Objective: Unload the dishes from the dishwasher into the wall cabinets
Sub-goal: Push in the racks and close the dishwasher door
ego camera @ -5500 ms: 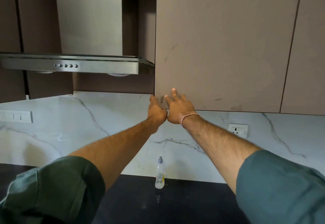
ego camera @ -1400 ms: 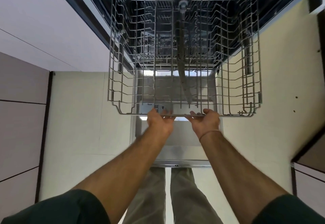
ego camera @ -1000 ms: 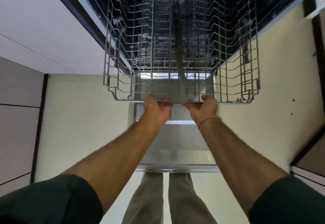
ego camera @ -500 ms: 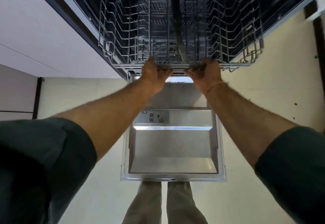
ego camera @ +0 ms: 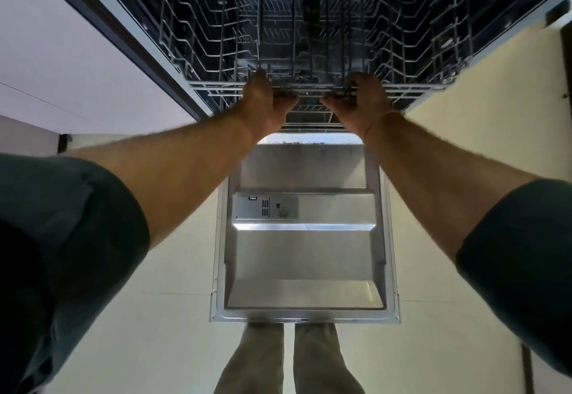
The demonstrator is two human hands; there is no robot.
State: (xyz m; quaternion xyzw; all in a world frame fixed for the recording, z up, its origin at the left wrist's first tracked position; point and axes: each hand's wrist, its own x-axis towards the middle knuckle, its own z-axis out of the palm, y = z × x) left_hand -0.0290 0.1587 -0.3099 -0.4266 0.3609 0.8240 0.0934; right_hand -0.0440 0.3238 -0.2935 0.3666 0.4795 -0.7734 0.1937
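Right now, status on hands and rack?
Left hand, right hand both grip rack front rail. Rack mostly inside, no dishes visible. Dishwasher door open flat, nothing blocking.

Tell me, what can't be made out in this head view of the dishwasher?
Head view: the rack is blurred and dark, so small dishes deep inside cannot be ruled out.
Fingertips of the left hand and right hand: partly hidden, curled round the rack's front rail.
Wall cabinets: outside the frame.
Feet: cut off by the bottom edge.
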